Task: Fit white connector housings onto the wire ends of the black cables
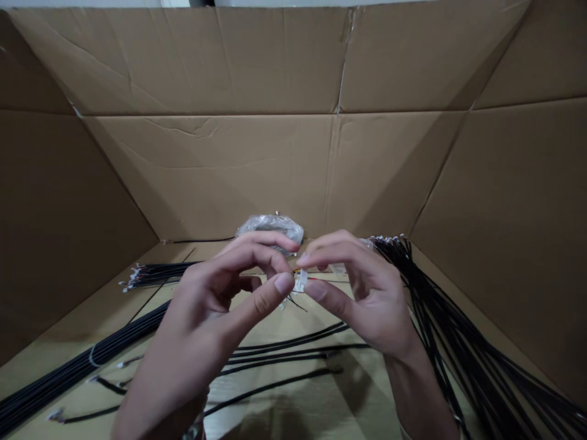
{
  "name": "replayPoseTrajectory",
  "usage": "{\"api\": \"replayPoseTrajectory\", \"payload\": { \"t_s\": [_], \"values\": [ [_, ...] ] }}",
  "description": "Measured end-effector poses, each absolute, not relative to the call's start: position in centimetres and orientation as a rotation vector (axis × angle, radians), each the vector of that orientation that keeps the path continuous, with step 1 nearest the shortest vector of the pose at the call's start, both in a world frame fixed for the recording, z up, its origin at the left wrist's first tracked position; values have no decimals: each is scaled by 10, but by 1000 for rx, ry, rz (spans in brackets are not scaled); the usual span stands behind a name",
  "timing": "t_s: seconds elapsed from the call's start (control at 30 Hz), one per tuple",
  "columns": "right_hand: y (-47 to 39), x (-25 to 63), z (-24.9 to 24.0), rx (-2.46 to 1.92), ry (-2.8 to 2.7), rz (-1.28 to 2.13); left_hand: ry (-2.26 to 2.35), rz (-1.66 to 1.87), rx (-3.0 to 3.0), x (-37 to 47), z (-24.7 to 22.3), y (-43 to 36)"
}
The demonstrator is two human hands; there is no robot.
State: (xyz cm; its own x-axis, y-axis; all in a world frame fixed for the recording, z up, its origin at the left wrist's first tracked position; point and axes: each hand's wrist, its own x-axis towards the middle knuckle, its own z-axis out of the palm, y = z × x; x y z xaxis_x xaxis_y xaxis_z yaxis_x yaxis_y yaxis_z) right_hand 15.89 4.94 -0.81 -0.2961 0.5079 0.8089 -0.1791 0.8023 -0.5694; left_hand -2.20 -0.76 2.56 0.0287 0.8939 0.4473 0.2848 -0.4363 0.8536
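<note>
Between the thumb and forefinger of my right hand [367, 287] is a small white plastic connector [303, 278], held upright in a pinch. My left hand [220, 299] meets it from the other side, thumb and forefinger closed at the tips; what they grip is too small to make out. Thin coloured wires show just behind the fingertips, partly hidden by them. Several black cables [275, 386] with loose ends lie on the surface below my hands.
A tied bundle of black cables [92, 357] lies at the left, a shorter bundle [160, 273] behind it. Many black cables with white connectors [440, 330] run along the right. A clear plastic bag [270, 223] rests against the cardboard back wall [206, 159]; cardboard sides enclose the work surface.
</note>
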Motion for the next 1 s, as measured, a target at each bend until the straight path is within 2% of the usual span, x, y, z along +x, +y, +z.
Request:
{"api": "replayPoseTrajectory", "payload": {
  "t_s": [0.13,0.3,0.7,1.0],
  "values": [
    [53,162,-4,-235,-1829,390,1185,1404,1660,-20,24,-6],
    [53,162,-4,-267,-1816,231,1170,1310,1634,-19,26,-2],
    [54,165,-4,-195,-1830,284,1149,1245,1728,-22,27,1],
    [48,162,-7,-365,-1733,495,1094,1349,1617,-12,32,0]
  ]
}}
